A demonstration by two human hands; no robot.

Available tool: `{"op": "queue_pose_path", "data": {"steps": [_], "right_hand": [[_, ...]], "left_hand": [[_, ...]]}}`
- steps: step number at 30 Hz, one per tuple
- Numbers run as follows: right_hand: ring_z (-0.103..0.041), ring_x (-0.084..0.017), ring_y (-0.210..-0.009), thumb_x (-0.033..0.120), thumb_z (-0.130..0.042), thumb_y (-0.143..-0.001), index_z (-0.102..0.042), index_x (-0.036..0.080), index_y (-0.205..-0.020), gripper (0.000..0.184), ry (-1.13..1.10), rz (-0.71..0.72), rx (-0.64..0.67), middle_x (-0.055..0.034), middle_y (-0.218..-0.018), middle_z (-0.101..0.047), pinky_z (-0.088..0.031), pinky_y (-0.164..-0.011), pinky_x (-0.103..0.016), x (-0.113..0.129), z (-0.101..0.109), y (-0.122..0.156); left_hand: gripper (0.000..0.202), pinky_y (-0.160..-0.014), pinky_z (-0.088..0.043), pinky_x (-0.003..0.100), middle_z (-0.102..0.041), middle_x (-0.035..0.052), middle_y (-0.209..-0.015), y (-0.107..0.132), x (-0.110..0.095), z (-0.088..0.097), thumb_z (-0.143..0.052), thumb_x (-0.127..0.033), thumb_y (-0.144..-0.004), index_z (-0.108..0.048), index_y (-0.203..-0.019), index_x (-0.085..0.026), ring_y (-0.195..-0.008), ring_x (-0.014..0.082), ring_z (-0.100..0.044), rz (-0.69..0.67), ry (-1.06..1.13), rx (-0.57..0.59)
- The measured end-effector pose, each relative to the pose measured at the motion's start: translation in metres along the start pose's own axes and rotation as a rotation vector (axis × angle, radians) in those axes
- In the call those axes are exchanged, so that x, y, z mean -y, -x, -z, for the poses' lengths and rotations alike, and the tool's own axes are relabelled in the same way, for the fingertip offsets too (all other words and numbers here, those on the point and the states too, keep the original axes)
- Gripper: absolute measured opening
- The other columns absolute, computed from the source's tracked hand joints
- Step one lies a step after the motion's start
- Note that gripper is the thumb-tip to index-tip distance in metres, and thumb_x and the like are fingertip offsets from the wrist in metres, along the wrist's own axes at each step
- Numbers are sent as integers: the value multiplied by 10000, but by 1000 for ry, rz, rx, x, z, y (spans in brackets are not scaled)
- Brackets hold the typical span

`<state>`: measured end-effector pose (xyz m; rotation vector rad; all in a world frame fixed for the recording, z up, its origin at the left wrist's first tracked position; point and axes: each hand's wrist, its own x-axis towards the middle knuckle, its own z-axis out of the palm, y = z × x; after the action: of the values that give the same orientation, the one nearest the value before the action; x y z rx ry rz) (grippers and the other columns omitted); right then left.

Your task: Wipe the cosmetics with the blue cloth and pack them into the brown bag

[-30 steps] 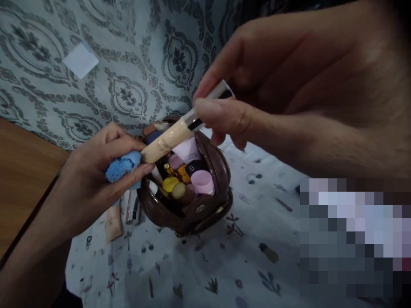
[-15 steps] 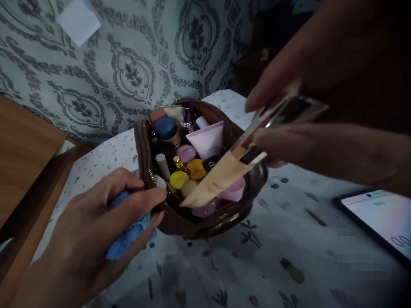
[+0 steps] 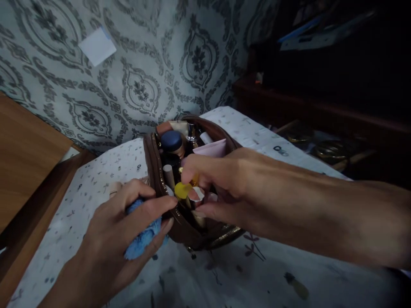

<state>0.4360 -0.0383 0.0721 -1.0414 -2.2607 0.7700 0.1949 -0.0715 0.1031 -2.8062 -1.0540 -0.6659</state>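
A brown makeup bag [image 3: 153, 164] stands unzipped on the table, packed with cosmetics. My left hand [image 3: 128, 231] is closed around a crumpled blue cloth [image 3: 144, 239], while its thumb and finger pinch the bag's near-left rim. My right hand [image 3: 221, 184] reaches into the bag with its fingers closed around the round, pale end of a beige tube [image 3: 199, 220], mostly hidden by the fingers. Beside those fingers lies a yellow round lid [image 3: 182, 191]. Farther back are a blue-capped jar [image 3: 171, 141], a pink tube [image 3: 210, 149] and a white-capped stick [image 3: 168, 174].
A patterned white cloth [image 3: 224, 278] covers the table. Wallpaper [image 3: 141, 92] with a white paper [image 3: 98, 46] rises behind. A wooden panel [image 3: 28, 162] stands at left. At right, an open drawer [image 3: 324, 145] shows beyond the table edge.
My right hand has come down and left from above the bag, bringing the beige tube inside. My left hand keeps the cloth and rim. The view has shifted; the phone is now out of sight.
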Motion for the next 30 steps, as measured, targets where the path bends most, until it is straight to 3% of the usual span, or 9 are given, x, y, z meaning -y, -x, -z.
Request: {"op": "queue_pose_path", "data": {"steps": [2,6,15,21,27,30], "right_hand": [[-482,-99,-580,211,-620,-852,-605,238,-892,51,17,25,34,22,-743,-597,-318,-512,-240,14,8,-5],[-493,-109,-629,161,-612,-833,-600,212,-828,52,49,40,76,11,-738,-589,-314,-542,-234,33,18,-8],[-546,-128,-695,153,-564,-885,-659,209,-834,122,52,68,170,10,-774,-617,-369,-635,-259,32,20,-11],[-587,-152,-758,79,-553,-865,-659,185,-803,162,104,103,141,-20,-820,-651,-386,-660,-261,38,16,-14],[-568,-139,-650,114,-620,-820,-624,201,-922,134,67,-12,86,11,-752,-639,-348,-581,-244,38,11,-16],[-580,-147,-678,128,-641,-806,-605,196,-885,111,73,-36,64,2,-761,-644,-350,-586,-243,38,10,-17]], "left_hand": [[241,-622,-521,268,-606,38,-940,0,-1,-1,-578,-193,-914,-661,-1123,-279,-806,163,-612,-2,-5,-6],[247,-648,-503,280,-611,35,-955,1,0,-3,-572,-192,-926,-645,-1147,-274,-823,160,-620,1,-2,-10],[270,-683,-490,305,-605,43,-948,4,-1,-5,-545,-182,-945,-618,-1186,-278,-817,165,-603,30,39,-26],[262,-734,-513,321,-637,59,-956,6,0,-7,-561,-191,-933,-608,-1181,-263,-853,186,-617,64,86,-46],[292,-757,-519,333,-652,64,-967,10,-1,-8,-562,-183,-925,-608,-1202,-261,-857,191,-618,72,99,-65],[295,-773,-519,335,-648,65,-974,13,-1,-8,-558,-188,-929,-605,-1212,-258,-858,189,-619,74,98,-64]]}}
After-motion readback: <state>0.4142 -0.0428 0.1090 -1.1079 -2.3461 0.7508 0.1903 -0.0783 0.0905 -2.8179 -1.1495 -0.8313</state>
